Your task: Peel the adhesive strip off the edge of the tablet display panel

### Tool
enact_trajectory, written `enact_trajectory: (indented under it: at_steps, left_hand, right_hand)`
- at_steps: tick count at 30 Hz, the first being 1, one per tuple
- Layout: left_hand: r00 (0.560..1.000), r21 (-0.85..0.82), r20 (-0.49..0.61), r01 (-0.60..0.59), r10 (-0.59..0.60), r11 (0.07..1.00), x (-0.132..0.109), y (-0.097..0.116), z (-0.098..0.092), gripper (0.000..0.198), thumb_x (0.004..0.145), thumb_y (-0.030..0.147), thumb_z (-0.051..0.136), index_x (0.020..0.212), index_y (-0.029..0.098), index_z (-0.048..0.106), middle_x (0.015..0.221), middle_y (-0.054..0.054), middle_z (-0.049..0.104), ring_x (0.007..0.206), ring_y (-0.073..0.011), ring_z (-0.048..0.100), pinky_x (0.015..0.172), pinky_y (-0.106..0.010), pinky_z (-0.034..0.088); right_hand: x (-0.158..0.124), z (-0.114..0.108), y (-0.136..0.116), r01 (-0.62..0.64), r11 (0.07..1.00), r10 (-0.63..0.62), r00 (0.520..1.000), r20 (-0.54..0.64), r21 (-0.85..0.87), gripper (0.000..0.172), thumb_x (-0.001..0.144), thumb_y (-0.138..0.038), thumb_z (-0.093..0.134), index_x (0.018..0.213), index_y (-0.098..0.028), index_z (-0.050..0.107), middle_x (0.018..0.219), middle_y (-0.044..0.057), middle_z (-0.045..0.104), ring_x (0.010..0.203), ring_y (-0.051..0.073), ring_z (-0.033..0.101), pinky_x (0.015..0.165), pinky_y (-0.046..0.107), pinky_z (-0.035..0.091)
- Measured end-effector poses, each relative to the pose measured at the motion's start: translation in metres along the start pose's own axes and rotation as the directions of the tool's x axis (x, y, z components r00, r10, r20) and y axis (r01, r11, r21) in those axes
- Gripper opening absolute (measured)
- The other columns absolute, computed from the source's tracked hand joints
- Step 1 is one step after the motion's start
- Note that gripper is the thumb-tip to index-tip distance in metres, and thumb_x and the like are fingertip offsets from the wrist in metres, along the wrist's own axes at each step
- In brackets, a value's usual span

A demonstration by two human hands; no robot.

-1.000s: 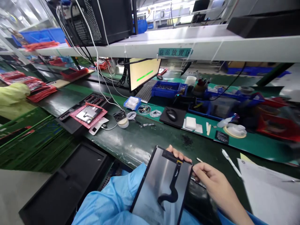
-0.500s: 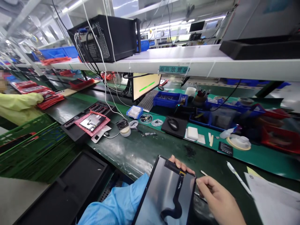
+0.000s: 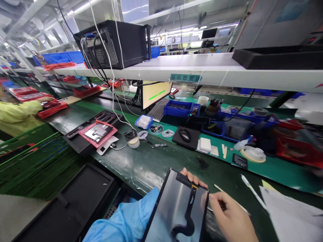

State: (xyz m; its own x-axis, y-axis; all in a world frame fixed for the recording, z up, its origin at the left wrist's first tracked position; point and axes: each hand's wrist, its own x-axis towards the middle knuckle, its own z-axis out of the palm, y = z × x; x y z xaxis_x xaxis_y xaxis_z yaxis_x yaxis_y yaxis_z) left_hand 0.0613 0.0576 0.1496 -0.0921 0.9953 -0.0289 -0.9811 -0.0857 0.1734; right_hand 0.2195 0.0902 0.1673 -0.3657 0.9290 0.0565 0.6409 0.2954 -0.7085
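Left hand (image 3: 193, 177) gripping panel (image 3: 176, 208) (top edge), right hand (image 3: 230, 218) pinching thin stick (image 3: 228, 198) above bench (image 3: 151, 161).

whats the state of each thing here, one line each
display panel: held tilted, back side up, black ribbon cable showing
left hand: gripping the panel's top edge
right hand: closed on a thin stick by the panel's corner
monitor: on, green bar showing
mouse: untouched on its pad
pen: lying flat on the bench

The left hand (image 3: 193, 177) grips the panel's (image 3: 174, 205) top edge; the right hand (image 3: 230, 218) pinches a stick (image 3: 232, 201) beside it, above the worktop (image 3: 151, 161).
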Motion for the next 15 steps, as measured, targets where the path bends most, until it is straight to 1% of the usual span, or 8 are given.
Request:
enact_trajectory:
  at_steps: [4, 8, 11, 14, 15]
  left_hand:
    - [0.997, -0.023, -0.073, -0.01, 0.009, 1.0, -0.002, 0.0, 0.011, 0.033, 0.092, 0.04, 0.071, 0.07, 0.015, 0.071, 0.075, -0.004, 0.067, 0.083, -0.0218, 0.072, 0.098, -0.04, 0.05]
    - [0.986, -0.038, -0.164, -0.03, 0.023, 0.999, -0.004, 0.003, 0.022, 0.033, 0.084, 0.041, 0.079, 0.065, 0.017, 0.067, 0.07, -0.002, 0.063, 0.077, -0.0207, 0.068, 0.094, -0.04, 0.05]
    - [0.985, -0.004, -0.172, -0.032, 0.03, 0.999, -0.004, 0.003, 0.026, 0.033, 0.081, 0.042, 0.081, 0.063, 0.018, 0.066, 0.069, -0.002, 0.062, 0.075, -0.021, 0.067, 0.091, -0.04, 0.05]
    - [0.986, -0.016, -0.159, -0.045, 0.042, 0.999, 0.0, -0.003, 0.028, 0.033, 0.084, 0.042, 0.079, 0.065, 0.018, 0.066, 0.071, -0.003, 0.062, 0.077, -0.0213, 0.067, 0.093, -0.04, 0.05]
    - [0.981, 0.0, -0.185, -0.062, 0.061, 0.998, 0.001, -0.005, 0.028, 0.033, 0.085, 0.042, 0.077, 0.066, 0.018, 0.065, 0.071, -0.003, 0.061, 0.077, -0.0215, 0.067, 0.093, -0.041, 0.051]
  right_hand:
    - [0.0, 0.003, 0.006, 0.04, 0.999, -0.04, 0.999, -0.007, -0.012, 0.04, 0.091, -0.055, 0.053, 0.072, -0.023, 0.069, 0.063, 0.0, 0.07, 0.047, 0.015, 0.061, 0.047, 0.021, 0.05]
    - [-0.002, 0.003, 0.003, 0.093, 0.996, -0.094, 0.995, -0.031, -0.006, 0.039, 0.089, -0.053, 0.053, 0.07, -0.024, 0.068, 0.065, 0.0, 0.071, 0.051, 0.015, 0.063, 0.049, 0.02, 0.051]
    - [-0.002, 0.002, -0.002, 0.114, 0.993, -0.114, 0.992, -0.05, 0.015, 0.037, 0.088, -0.052, 0.053, 0.067, -0.024, 0.068, 0.064, 0.001, 0.07, 0.055, 0.016, 0.066, 0.052, 0.02, 0.052]
    - [-0.003, 0.0, -0.007, 0.139, 0.99, -0.137, 0.989, -0.051, 0.032, 0.036, 0.086, -0.051, 0.054, 0.065, -0.024, 0.067, 0.061, 0.0, 0.068, 0.053, 0.016, 0.065, 0.051, 0.02, 0.051]
    - [-0.004, -0.001, -0.007, 0.146, 0.989, -0.144, 0.989, -0.042, 0.036, 0.035, 0.086, -0.05, 0.054, 0.064, -0.024, 0.066, 0.06, -0.001, 0.067, 0.052, 0.016, 0.064, 0.051, 0.02, 0.051]
